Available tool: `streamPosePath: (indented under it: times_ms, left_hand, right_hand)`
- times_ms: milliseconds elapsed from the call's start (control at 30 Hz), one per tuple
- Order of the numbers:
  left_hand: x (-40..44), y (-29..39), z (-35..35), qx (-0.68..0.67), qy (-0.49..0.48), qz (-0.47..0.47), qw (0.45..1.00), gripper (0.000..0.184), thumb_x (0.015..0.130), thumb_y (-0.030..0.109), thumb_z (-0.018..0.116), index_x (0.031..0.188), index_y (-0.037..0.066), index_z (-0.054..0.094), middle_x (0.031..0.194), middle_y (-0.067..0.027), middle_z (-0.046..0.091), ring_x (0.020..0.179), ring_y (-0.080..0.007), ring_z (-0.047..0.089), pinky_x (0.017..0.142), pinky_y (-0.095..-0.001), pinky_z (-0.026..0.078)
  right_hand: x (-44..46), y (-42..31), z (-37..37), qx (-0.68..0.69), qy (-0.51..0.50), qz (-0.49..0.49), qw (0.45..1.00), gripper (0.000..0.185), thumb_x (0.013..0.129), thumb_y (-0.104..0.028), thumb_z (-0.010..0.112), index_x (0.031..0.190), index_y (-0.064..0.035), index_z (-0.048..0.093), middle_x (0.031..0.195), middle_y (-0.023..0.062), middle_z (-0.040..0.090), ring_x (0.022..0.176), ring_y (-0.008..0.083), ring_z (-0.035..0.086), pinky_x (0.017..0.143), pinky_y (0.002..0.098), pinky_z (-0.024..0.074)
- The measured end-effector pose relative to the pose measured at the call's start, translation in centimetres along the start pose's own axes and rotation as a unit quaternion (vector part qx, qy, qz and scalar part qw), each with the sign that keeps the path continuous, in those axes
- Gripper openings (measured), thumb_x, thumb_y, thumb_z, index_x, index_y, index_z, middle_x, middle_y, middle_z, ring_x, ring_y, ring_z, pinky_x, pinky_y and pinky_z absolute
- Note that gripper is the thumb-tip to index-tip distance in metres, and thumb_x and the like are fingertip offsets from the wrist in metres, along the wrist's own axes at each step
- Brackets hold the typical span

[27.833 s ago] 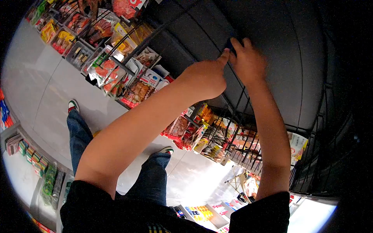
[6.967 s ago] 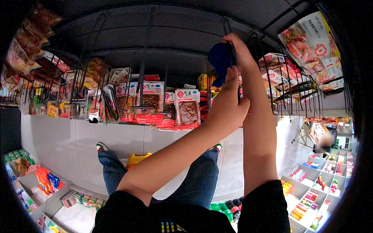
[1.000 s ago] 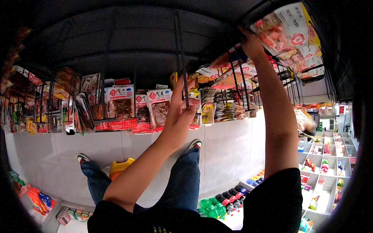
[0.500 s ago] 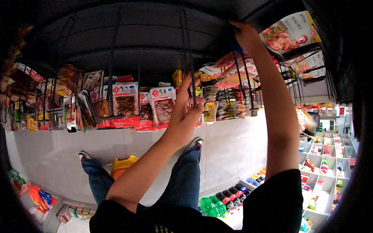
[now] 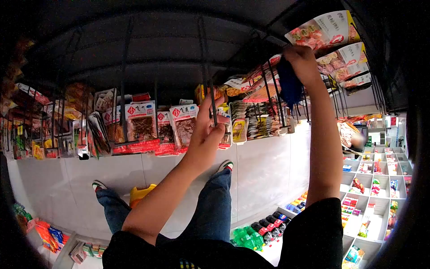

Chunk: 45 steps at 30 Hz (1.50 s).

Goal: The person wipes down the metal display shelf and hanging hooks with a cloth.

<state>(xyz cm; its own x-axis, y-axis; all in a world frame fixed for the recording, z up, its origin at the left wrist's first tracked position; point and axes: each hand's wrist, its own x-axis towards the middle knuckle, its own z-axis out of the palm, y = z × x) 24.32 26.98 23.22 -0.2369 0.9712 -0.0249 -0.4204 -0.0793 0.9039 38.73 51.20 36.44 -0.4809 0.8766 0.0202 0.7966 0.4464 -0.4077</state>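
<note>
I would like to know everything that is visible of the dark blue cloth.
The dark blue cloth looks like soft fabric, bunched and crumpled, with an uneven lower edge. It hangs downward from the right hand, which grips its upper part and hides some of it. In the picture, food packets appear just left; whether it touches them is unclear.

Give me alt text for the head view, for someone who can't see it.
The person's right hand grips a dark blue cloth beside hanging packets, while the left hand is at a black rack prong. Packaged goods sit below; a yellow object shows between the legs.
</note>
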Motion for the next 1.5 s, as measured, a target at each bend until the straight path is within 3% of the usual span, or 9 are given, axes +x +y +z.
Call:
streamPosePath:
  times_ms: [200, 367, 467, 600, 800, 867, 967, 1400, 1500]
  left_hand:
    - [0.0, -0.4, -0.4, 0.017, -0.005, 0.018, 1.0, 0.073, 0.084, 0.027, 0.051, 0.145, 0.017, 0.012, 0.139, -0.0129, 0.038, 0.102, -0.0172, 0.052, 0.067, -0.0212, 0.047]
    - [-1.3, -2.4, 1.0, -0.067, 0.049, 0.036, 0.996, 0.075, 0.085, 0.024, 0.055, 0.144, 0.014, 0.01, 0.135, -0.0154, 0.04, 0.101, -0.0198, 0.054, 0.074, -0.027, 0.049]
    - [-0.6, -5.8, 5.0, 0.058, -0.053, -0.019, 0.997, 0.064, 0.09, 0.029, 0.054, 0.14, 0.006, 0.02, 0.133, -0.0171, 0.04, 0.105, -0.0219, 0.054, 0.079, -0.0322, 0.048]
    - [3.7, -6.1, 9.2, -0.056, -0.071, -0.081, 0.993, 0.071, 0.088, 0.035, 0.058, 0.136, -0.002, 0.019, 0.118, -0.0225, 0.049, 0.09, -0.0241, 0.06, 0.07, -0.0299, 0.049]
    - [5.8, -4.2, 11.5, 0.02, -0.119, -0.103, 0.987, 0.069, 0.088, 0.028, 0.059, 0.137, 0.008, 0.016, 0.078, -0.0119, 0.06, 0.061, -0.0159, 0.059, 0.053, -0.0294, 0.049]
    - [5.9, -4.0, 11.7, 0.032, -0.125, -0.099, 0.987, 0.068, 0.088, 0.024, 0.059, 0.137, 0.008, 0.015, 0.069, -0.0089, 0.058, 0.054, -0.0137, 0.056, 0.047, -0.0281, 0.047]
    - [6.0, -3.9, 11.9, -0.006, -0.113, -0.091, 0.989, 0.065, 0.088, 0.018, 0.057, 0.136, 0.008, 0.016, 0.066, -0.0086, 0.056, 0.052, -0.0131, 0.056, 0.043, -0.0271, 0.047]
    - [5.9, -4.6, 12.2, -0.068, -0.106, -0.123, 0.984, 0.055, 0.087, 0.009, 0.055, 0.133, 0.01, 0.025, 0.068, -0.0075, 0.058, 0.052, -0.0135, 0.057, 0.043, -0.0264, 0.048]
    - [5.8, -4.7, 12.2, -0.051, -0.101, -0.142, 0.983, 0.053, 0.088, 0.012, 0.055, 0.132, 0.01, 0.027, 0.071, -0.0091, 0.06, 0.052, -0.0138, 0.058, 0.043, -0.0264, 0.047]
  right_hand:
    - [0.1, -1.5, 2.2, -0.051, -0.237, 0.056, 0.969, 0.045, 0.079, -0.044, 0.062, 0.098, -0.0038, 0.065, 0.098, 0.0108, 0.063, 0.091, 0.0185, 0.056, 0.084, 0.0312, 0.0404]
    - [3.5, 3.5, 4.4, 0.046, -0.221, 0.023, 0.974, 0.043, 0.08, -0.036, 0.063, 0.114, -0.0107, 0.059, 0.1, 0.0073, 0.061, 0.09, 0.0166, 0.056, 0.081, 0.029, 0.0412]
    - [3.6, 2.9, 5.1, 0.218, -0.217, 0.073, 0.949, 0.043, 0.082, -0.028, 0.061, 0.12, -0.0077, 0.054, 0.09, 0.0058, 0.063, 0.081, 0.0147, 0.057, 0.076, 0.0271, 0.0437]
    - [5.1, 3.8, 5.9, 0.258, -0.24, 0.045, 0.935, 0.046, 0.083, -0.023, 0.058, 0.123, -0.0029, 0.048, 0.082, 0.0092, 0.063, 0.079, 0.0182, 0.059, 0.073, 0.0294, 0.0453]
    - [6.4, 5.1, 6.0, 0.157, -0.252, -0.064, 0.953, 0.044, 0.076, -0.016, 0.056, 0.118, -0.003, 0.053, 0.092, 0.0105, 0.063, 0.089, 0.02, 0.058, 0.084, 0.0288, 0.0404]
    - [7.2, 5.0, 5.5, -0.116, -0.237, -0.273, 0.925, 0.039, 0.074, -0.017, 0.057, 0.111, -0.0047, 0.058, 0.105, 0.0102, 0.06, 0.098, 0.0209, 0.055, 0.089, 0.0293, 0.0377]
    - [6.3, 2.4, 4.8, -0.087, -0.27, -0.11, 0.953, 0.033, 0.072, -0.019, 0.059, 0.102, -0.005, 0.062, 0.116, 0.0086, 0.056, 0.105, 0.021, 0.052, 0.09, 0.0299, 0.0371]
    - [6.7, 3.2, 5.0, -0.116, -0.249, -0.178, 0.945, 0.029, 0.063, -0.023, 0.065, 0.087, -0.0061, 0.068, 0.122, 0.0073, 0.054, 0.109, 0.0215, 0.05, 0.09, 0.0301, 0.0386]
    - [5.0, 0.0, 3.8, -0.085, -0.233, -0.055, 0.967, 0.03, 0.064, -0.024, 0.066, 0.088, -0.0064, 0.067, 0.117, 0.009, 0.056, 0.106, 0.0201, 0.052, 0.088, 0.0305, 0.0405]
